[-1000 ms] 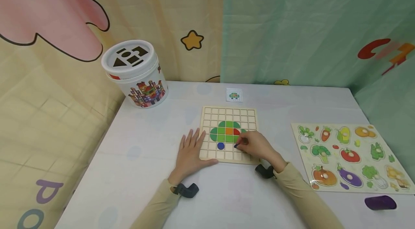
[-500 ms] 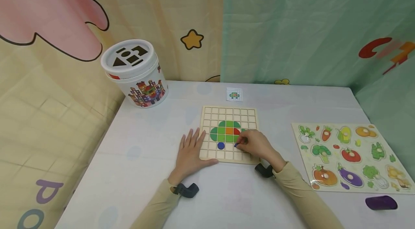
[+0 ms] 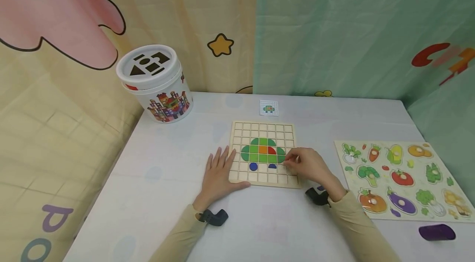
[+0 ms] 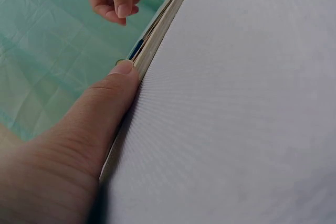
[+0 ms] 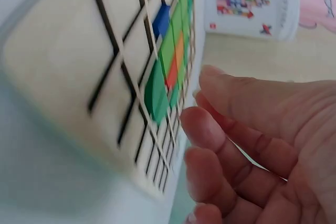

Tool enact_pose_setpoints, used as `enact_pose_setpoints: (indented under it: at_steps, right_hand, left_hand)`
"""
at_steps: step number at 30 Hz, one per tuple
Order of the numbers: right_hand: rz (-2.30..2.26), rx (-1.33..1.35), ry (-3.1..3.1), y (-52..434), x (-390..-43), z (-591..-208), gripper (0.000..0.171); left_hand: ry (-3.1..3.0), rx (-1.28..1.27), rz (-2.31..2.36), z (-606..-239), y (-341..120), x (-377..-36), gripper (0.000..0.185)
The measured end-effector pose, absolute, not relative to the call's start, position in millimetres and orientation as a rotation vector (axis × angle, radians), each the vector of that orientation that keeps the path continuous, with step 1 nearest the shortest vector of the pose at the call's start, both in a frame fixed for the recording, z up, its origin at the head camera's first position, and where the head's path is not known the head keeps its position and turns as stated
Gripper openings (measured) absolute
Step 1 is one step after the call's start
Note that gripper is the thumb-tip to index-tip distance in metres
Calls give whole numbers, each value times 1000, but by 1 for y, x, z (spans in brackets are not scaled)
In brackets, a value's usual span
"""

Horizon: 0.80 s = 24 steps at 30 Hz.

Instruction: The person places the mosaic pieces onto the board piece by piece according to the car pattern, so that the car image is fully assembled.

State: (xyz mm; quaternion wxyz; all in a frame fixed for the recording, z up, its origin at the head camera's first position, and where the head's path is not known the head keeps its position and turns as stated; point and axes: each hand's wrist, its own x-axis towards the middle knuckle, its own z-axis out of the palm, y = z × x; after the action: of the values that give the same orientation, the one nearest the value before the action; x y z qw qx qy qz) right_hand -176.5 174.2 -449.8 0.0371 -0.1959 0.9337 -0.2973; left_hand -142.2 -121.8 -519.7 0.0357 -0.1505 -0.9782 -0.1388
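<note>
1. The blue half-disc piece (image 3: 272, 166) lies in a cell of the wooden grid board (image 3: 262, 128), in the row under the green figure. It is just to the thumb side of the right hand's fingertips (image 3: 290, 160), near them but apart. Its flat edge runs along the board's row, dome pointing away from the person.
2. The right hand (image 3: 311, 166) is the nearer one. Its fingers are loosely curled and hold nothing.
3. The left hand (image 3: 218, 174) lies flat with spread fingers on the board's near left corner, farther from the piece, beyond the blue round piece (image 3: 253, 166).
4. The piece is small, flat and dark blue, flush in its cell beside the green shape (image 3: 262, 151) with orange and red cells.
</note>
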Motion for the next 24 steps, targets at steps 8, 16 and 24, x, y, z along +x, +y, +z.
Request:
enact_pose_setpoints:
  at_steps: [8, 16, 24]
  right_hand:
    - [-787, -538, 2821, 232, -161, -440, 8]
    - [-783, -483, 2689, 259, -145, -446, 22]
    - [-846, -556, 2645, 259, -142, -455, 20]
  left_hand:
    - [-3000, -465, -417, -520, -121, -143, 113]
    - [-3002, -463, -433, -518, -122, -143, 113]
    - [-3006, -470, -442, -517, -122, -143, 112]
